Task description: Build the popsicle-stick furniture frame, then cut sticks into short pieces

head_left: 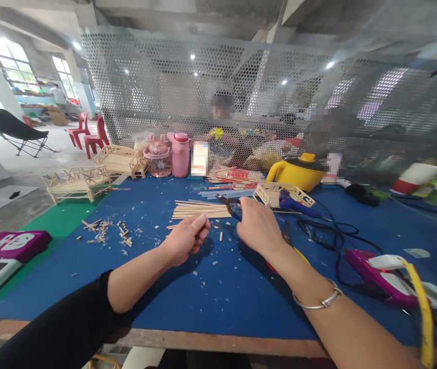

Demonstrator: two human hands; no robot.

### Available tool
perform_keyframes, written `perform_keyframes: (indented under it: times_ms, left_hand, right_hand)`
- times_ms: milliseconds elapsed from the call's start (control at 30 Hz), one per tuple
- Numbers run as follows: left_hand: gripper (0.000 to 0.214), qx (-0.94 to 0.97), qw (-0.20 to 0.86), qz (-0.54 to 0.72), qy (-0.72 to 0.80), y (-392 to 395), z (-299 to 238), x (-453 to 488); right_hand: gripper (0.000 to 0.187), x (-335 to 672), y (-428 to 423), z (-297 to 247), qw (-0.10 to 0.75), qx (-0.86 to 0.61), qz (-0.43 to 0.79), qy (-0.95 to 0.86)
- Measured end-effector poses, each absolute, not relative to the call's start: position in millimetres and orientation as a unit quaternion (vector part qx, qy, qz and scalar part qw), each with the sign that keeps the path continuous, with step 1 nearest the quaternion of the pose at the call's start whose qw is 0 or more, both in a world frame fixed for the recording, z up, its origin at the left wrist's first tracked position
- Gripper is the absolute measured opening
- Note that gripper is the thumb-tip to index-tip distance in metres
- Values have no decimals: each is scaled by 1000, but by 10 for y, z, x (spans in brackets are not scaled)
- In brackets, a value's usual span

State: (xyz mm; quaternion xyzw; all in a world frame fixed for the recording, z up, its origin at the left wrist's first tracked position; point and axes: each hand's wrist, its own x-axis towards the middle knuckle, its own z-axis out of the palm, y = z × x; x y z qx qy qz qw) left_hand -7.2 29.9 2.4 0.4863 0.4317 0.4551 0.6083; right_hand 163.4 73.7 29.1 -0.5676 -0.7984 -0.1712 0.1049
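My right hand [259, 225] is wrapped round dark-jawed pliers [231, 205], whose tips point left over a bundle of thin wooden sticks [193, 209]. Just in front of those sticks, my left hand [187, 237] is closed, thumb against curled fingers; whatever it pinches is hidden. Short cut stick pieces [101, 230] lie in a loose pile to the left, with more bits scattered round the hands. Beyond my right hand, a small wooden stick frame [280, 195] stands beside a blue glue gun [297, 202].
Two stick-built model beds [76, 183] stand at the back left. Behind the sticks are a pink thermos [180, 156], a clear pink jar [159, 163] and a yellow pot [299, 174]. Black cable [334, 230] and a purple power strip [380, 277] lie right. A perforated screen [187, 87] borders the table.
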Motion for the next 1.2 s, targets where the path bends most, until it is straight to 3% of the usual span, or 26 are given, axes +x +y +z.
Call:
perform_keyframes:
  times_ms: [67, 233, 367, 533, 633, 733, 833, 933, 1067, 1200]
  left_hand:
    - [30, 436, 675, 455, 385, 299, 27, -111]
    - [36, 411, 692, 448, 389, 281, 20, -110]
    - [42, 359, 716, 436, 411, 289, -7, -106]
    - [41, 245, 750, 431, 437, 274, 9, -92]
    - [46, 208, 781, 416, 417, 260, 17, -63]
    - [57, 191, 816, 411, 357, 262, 2, -46]
    - [61, 177, 826, 437, 310, 270, -18, -46]
    - [56, 155, 806, 480, 309, 278, -21, -52]
    - [56, 144, 786, 491, 347, 286, -11, -51]
    - [60, 144, 787, 502, 327, 285, -23, -37]
  right_hand:
    - [31, 1803, 813, 358, 62, -587, -143, -795]
    - [61, 2152, 972, 314, -43, -637, -99, -763]
    - [79, 2213, 1010, 249, -52, -648, -85, -755]
    - [82, 2194, 989, 230, -80, -635, -6, -768]
    - [85, 2121, 905, 265, -28, -582, 5, -813]
    - [70, 1911, 711, 293, 143, -446, -12, -883]
    - [36, 1630, 484, 245, 280, -311, 5, -908]
    - [20, 1427, 360, 140, 283, -243, 22, -928]
    - [22, 1356, 383, 31, 240, -214, 34, -946]
    - [20, 1405, 462, 20, 260, -236, 129, -927]
